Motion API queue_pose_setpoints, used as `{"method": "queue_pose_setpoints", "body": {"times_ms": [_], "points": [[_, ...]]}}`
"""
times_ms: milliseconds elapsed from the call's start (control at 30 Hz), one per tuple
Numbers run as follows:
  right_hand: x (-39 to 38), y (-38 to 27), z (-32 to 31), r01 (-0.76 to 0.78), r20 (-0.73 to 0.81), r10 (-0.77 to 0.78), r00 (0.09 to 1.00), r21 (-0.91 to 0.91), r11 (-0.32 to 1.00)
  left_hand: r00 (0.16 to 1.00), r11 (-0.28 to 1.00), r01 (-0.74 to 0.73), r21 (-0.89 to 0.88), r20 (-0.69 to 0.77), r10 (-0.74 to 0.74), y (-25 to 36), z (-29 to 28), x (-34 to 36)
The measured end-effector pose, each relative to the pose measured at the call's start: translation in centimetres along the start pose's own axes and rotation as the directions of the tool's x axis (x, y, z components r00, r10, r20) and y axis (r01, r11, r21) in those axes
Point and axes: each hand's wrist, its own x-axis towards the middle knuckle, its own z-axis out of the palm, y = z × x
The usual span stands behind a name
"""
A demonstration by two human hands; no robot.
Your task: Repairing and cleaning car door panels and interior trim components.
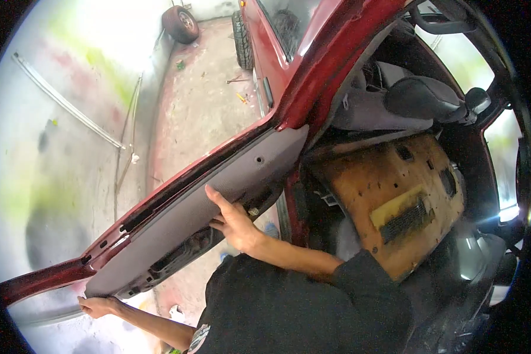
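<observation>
A grey car door panel (183, 203) lies along the inner side of a red car door (189, 151), with a round hole near one end and dark recessed parts lower down. At its near left corner, my left hand (99, 306) is closed on the panel's end. My right hand (236, 226) rests against the middle of the panel, its thumb stretched up over the grey face and apart from the fingers. The fingers of that hand are partly hidden.
Right of the doorway, a brown backing board (360, 203) with cutouts and a yellow patch lies inside the car. Beyond it is a grey seat (383, 109). A loose wheel (180, 25) leans by the far wall; small tools (241, 98) lie on the concrete floor (200, 100).
</observation>
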Motion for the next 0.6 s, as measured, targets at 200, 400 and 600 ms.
{"method": "queue_pose_setpoints", "body": {"times_ms": [200, 400, 600], "points": [[0.3, -0.2, 0.2, -0.045, 0.029, 0.042, 0.999, 0.088, 0.995, 0.857, 0.701, -0.457, 0.547, 0.059, 0.512, 3.0, -2.1, -6.6], [0.3, 0.8, -0.4, 0.026, 0.062, -0.032, 0.998, 0.093, 0.995, 0.509, 0.848, -0.351, -0.397, 0.680, 0.529, 12.3, 0.6, -21.3], [0.1, 0.6, 0.3, 0.076, 0.022, -0.079, 0.997, 0.117, 0.990, -0.471, 0.841, -0.070, -0.536, 0.761, 0.446, 18.7, 8.2, -31.7]]}}
